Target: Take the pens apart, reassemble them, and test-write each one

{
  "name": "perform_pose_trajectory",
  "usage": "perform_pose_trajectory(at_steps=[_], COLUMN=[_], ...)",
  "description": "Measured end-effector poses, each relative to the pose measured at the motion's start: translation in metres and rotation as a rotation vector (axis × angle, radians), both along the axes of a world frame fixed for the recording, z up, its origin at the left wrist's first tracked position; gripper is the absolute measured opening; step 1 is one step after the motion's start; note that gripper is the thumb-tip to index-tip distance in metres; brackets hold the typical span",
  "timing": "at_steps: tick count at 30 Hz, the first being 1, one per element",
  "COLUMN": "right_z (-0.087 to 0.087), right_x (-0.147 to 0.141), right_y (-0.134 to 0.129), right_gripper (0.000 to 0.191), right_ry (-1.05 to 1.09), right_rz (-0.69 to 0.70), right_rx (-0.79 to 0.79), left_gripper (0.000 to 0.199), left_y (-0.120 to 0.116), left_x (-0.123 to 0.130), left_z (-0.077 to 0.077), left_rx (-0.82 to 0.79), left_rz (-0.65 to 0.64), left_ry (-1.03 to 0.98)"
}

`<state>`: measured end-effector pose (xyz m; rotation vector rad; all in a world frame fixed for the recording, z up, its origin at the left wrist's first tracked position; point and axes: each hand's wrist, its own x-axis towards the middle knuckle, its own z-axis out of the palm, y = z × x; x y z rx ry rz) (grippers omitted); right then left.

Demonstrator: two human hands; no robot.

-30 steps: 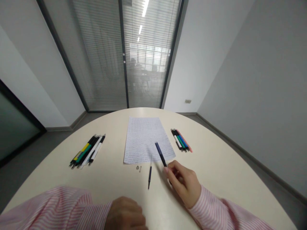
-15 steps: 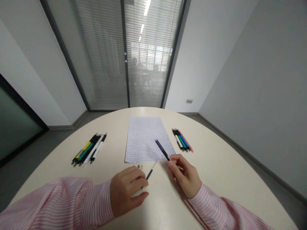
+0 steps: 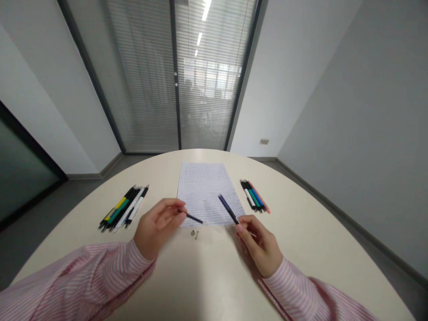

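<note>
My left hand [image 3: 159, 228] is raised above the table and pinches a thin pen refill [image 3: 194, 218] by one end. The refill's dark part points right, over the near edge of the written sheet; its far tip is too faint to make out. Between the thumb and fingers of my right hand [image 3: 261, 247] is a dark blue pen barrel [image 3: 228, 208], tilted up and to the left. Two tiny pen parts lie between the hands: a small round cap-like piece [image 3: 193, 233] and a short thin piece, perhaps a spring [image 3: 197, 235].
A sheet of paper [image 3: 203, 183] covered in written lines lies mid-table. To its left is a pile of pens [image 3: 125, 208] in yellow, green, black and white. Several more pens [image 3: 254, 196] lie at its right. The round cream table [image 3: 310, 240] has a curved far edge.
My left hand has picked the refill up from the table and moved up and left with it, uncovering the two small parts. My right hand with the barrel has hardly moved.
</note>
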<state>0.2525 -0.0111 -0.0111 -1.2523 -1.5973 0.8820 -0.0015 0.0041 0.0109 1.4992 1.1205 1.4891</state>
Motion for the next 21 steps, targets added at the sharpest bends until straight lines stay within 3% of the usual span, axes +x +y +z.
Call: perform_pose_trajectory(at_steps=[5, 21], right_z=[-0.005, 0.001], right_x=[0.002, -0.002], right_y=[-0.003, -0.007], right_gripper=[0.021, 0.02], right_ry=[-0.124, -0.175], right_rz=[0.048, 0.1], right_rx=[0.051, 0.061], left_gripper=[0.04, 0.045], left_y=[0.028, 0.032], left_x=[-0.01, -0.013], left_z=[0.0, -0.004], left_rx=[-0.071, -0.114], left_rz=[0.206, 0.179], left_ry=[-0.262, -0.302])
